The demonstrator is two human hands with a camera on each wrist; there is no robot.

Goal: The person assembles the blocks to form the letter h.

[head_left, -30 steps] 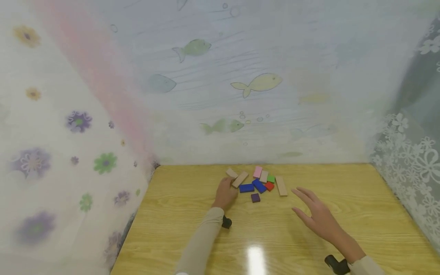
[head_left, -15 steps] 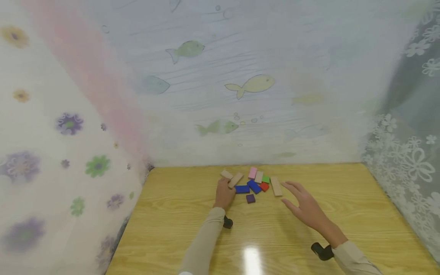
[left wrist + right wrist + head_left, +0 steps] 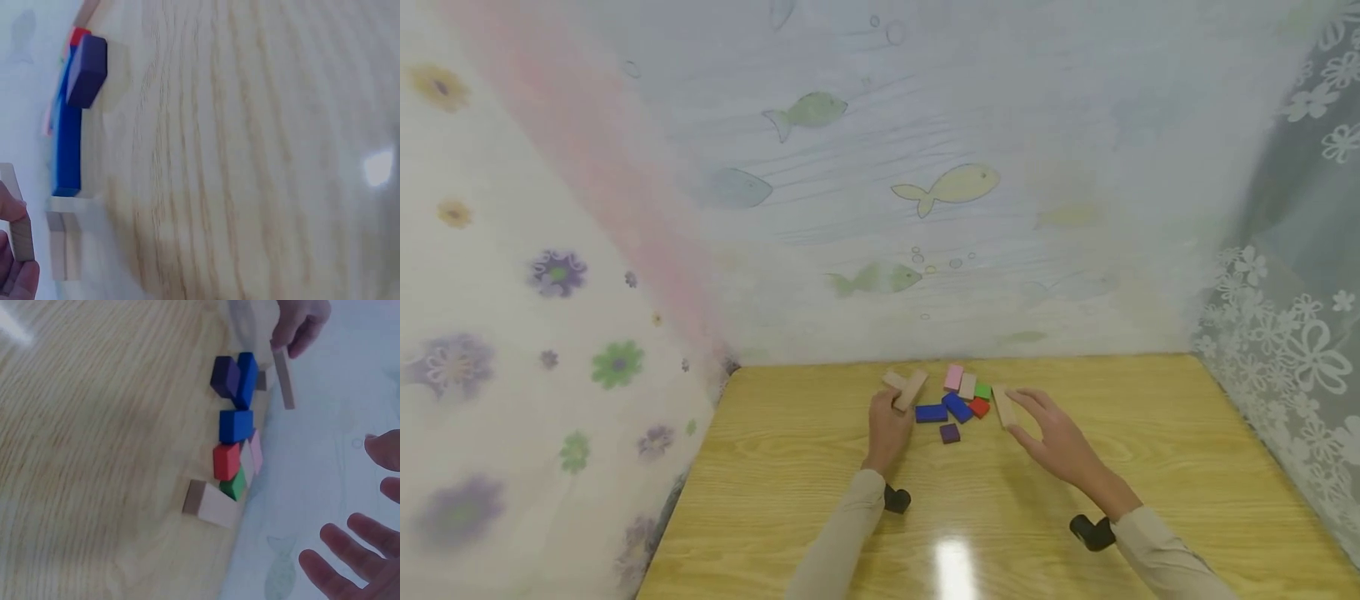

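My left hand (image 3: 889, 427) pinches a plain wooden block (image 3: 911, 391) by its near end. In the left wrist view this block (image 3: 22, 239) sits between thumb and fingers, held up off the table. Another plain wooden block (image 3: 892, 380) lies behind it, partly hidden. My right hand (image 3: 1062, 439) is spread beside a long plain wooden block (image 3: 1002, 407), thumb near its front end and fingers near its far end. The right wrist view shows those fingers (image 3: 340, 550) parted, with nothing between them; whether they touch the block is unclear in the head view.
Between the hands lie two blue blocks (image 3: 931, 413), a purple block (image 3: 950, 433), a red block (image 3: 978, 408), a green block (image 3: 982, 391), a pink block (image 3: 953, 377) and a pale wooden block (image 3: 967, 387). A fish-painted wall (image 3: 865, 233) rises behind the table (image 3: 775, 500).
My right hand has come left, up to the long wooden block. The left hand keeps its block, which has turned a little more upright. The head view has shifted slightly.
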